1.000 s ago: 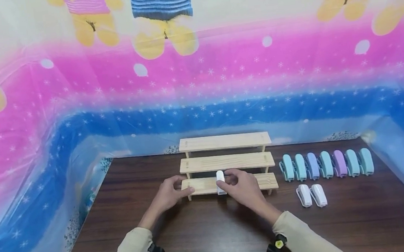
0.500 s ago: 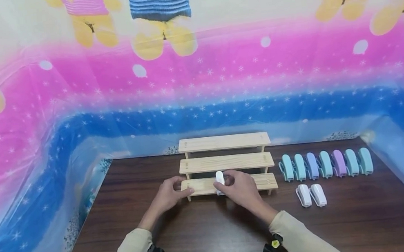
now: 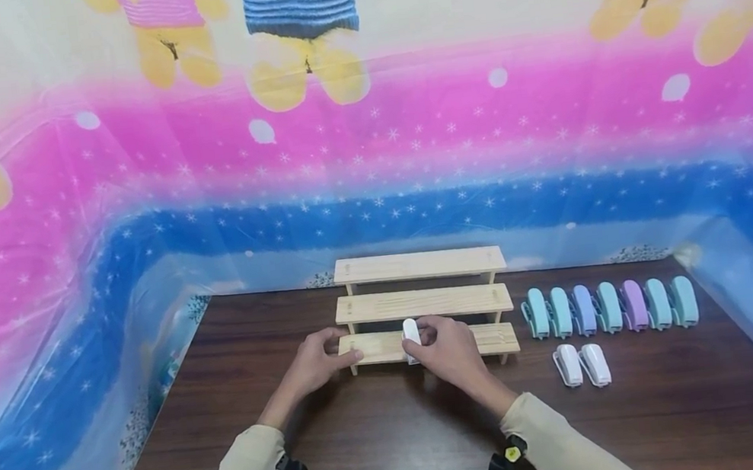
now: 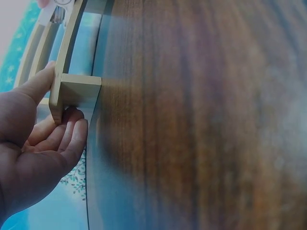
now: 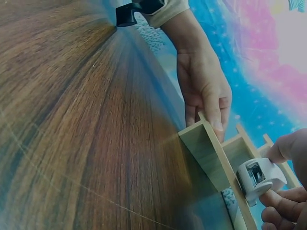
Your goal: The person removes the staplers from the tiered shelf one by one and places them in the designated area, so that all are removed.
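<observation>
A three-tier light wooden display stand stands at the back of the table. At the left end of its lowest shelf, my left hand grips the board, thumb on top and fingertips curled under the end. My right hand pinches a small white stapler between thumb and fingers. This stapler sits upright at the middle of the lowest shelf, its metal mouth facing the front edge in the right wrist view. Part of its side is covered by the right thumb.
Right of the stand, several staplers in teal, blue and purple form a row. Two white staplers lie in front of them on the dark wooden table. A printed cloth hangs behind.
My right wrist has shifted slightly left, while the stapler stays at about the same spot on the lowest shelf. My left hand keeps its grip on the board.
</observation>
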Motion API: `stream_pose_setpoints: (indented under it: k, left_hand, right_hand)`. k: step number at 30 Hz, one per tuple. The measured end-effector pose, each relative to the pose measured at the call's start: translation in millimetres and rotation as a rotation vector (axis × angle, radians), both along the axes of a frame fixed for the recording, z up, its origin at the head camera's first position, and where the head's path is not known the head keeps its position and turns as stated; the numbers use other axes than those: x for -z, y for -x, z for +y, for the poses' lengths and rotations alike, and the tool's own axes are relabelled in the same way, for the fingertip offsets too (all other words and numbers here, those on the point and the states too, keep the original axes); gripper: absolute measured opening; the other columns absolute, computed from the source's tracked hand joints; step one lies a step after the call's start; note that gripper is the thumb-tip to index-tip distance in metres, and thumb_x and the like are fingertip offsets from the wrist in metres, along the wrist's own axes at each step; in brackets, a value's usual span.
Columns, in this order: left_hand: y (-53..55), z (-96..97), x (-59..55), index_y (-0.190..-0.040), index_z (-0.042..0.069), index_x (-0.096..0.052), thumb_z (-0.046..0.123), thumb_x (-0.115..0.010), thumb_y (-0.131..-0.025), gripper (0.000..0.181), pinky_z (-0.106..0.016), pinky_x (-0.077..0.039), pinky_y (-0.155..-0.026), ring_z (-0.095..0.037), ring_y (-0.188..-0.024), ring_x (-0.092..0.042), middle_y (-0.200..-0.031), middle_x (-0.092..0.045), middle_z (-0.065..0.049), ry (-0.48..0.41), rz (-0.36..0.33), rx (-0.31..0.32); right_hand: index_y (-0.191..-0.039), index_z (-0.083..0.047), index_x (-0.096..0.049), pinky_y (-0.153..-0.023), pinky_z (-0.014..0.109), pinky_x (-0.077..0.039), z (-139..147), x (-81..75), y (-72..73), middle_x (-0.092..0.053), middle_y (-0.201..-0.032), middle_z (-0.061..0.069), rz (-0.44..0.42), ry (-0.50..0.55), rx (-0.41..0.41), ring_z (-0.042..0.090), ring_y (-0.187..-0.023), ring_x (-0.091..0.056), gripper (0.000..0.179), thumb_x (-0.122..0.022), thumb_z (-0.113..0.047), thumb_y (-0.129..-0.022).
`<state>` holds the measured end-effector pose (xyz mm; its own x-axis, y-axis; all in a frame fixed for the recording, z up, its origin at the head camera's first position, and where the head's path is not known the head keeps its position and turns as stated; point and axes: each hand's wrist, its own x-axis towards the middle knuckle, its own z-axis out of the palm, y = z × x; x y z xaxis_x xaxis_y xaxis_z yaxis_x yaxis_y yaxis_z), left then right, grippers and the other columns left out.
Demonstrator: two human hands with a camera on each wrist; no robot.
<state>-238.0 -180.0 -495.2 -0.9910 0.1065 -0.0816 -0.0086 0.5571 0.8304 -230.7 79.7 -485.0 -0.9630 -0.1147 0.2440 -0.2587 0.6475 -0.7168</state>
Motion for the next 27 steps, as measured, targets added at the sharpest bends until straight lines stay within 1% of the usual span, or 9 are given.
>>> stream_pose_setpoints:
  k: [8,11,14,18,22,24,27]
  left_hand:
    - [3.2,3.4,-2.1,-0.133,0.001,-0.064,0.033,-0.082,-0.089,0.057,-0.044,-0.059,-0.086,-0.031,-0.114,-0.067,-0.123,-0.07,-0.016,0.004,0.017,0.013]
    - [4.2,4.1,-3.4,-0.133,0.001,-0.064,0.033,-0.082,-0.089,0.057,-0.046,-0.059,-0.089,-0.032,-0.115,-0.066,-0.124,-0.069,-0.017,0.011,0.026,0.012]
    - [3.3,4.0,-3.3,-0.133,0.001,-0.063,0.034,-0.082,-0.089,0.058,-0.046,-0.059,-0.088,-0.032,-0.114,-0.066,-0.124,-0.069,-0.017,0.015,0.014,0.011]
    - [1.2,3.3,-2.3,-0.134,0.0,-0.063,0.034,-0.082,-0.089,0.059,-0.044,-0.059,-0.085,-0.03,-0.112,-0.067,-0.123,-0.069,-0.017,0.018,-0.001,0.009]
    - [1.6,1.5,-4.6,-0.135,0.0,-0.062,0.036,-0.081,-0.089,0.061,-0.046,-0.059,-0.087,-0.032,-0.115,-0.066,-0.125,-0.068,-0.018,0.034,0.011,0.015]
    - [1.7,0.5,-5.1,-0.135,0.0,-0.062,0.037,-0.081,-0.09,0.061,-0.046,-0.059,-0.087,-0.032,-0.115,-0.066,-0.125,-0.068,-0.018,0.036,0.008,0.016]
    - [0.4,1.1,-3.4,-0.135,0.001,-0.063,0.036,-0.081,-0.089,0.06,-0.044,-0.059,-0.085,-0.03,-0.113,-0.066,-0.124,-0.069,-0.016,0.033,-0.005,0.013]
  right_hand:
    - [-0.102,-0.013,-0.078,-0.065,0.031,-0.049,8.1,-7.4,-5.4,-0.065,-0.072,-0.01,0.013,-0.003,0.016,0.008,-0.068,-0.058,0.032,-0.08,-0.038,-0.081]
    - [-0.101,-0.014,-0.077,-0.064,0.03,-0.048,13.1,-12.9,-10.2,-0.064,-0.071,-0.011,0.027,0.011,0.019,0.009,-0.067,-0.058,0.032,-0.081,-0.038,-0.081]
    - [-0.101,-0.014,-0.077,-0.062,0.03,-0.047,20.0,-18.4,-16.8,-0.063,-0.07,-0.01,0.036,0.024,0.021,0.009,-0.066,-0.057,0.031,-0.083,-0.036,-0.08]
    - [-0.105,-0.013,-0.077,-0.061,0.029,-0.048,32.4,-26.9,-25.6,-0.063,-0.071,-0.01,0.051,0.034,0.034,0.009,-0.068,-0.058,0.033,-0.084,-0.033,-0.079]
    - [-0.11,-0.013,-0.077,-0.062,0.03,-0.049,47.1,-36.3,-29.6,-0.065,-0.072,-0.008,0.071,0.045,0.054,0.011,-0.071,-0.06,0.035,-0.084,-0.031,-0.08]
    - [-0.111,-0.014,-0.077,-0.063,0.03,-0.049,55.4,-39.0,-31.3,-0.066,-0.073,-0.008,0.074,0.042,0.062,0.011,-0.071,-0.06,0.035,-0.084,-0.031,-0.081]
    - [-0.112,-0.014,-0.077,-0.063,0.029,-0.05,69.4,-40.0,-34.7,-0.067,-0.076,-0.006,0.053,0.031,0.08,0.011,-0.072,-0.061,0.035,-0.084,-0.03,-0.082]
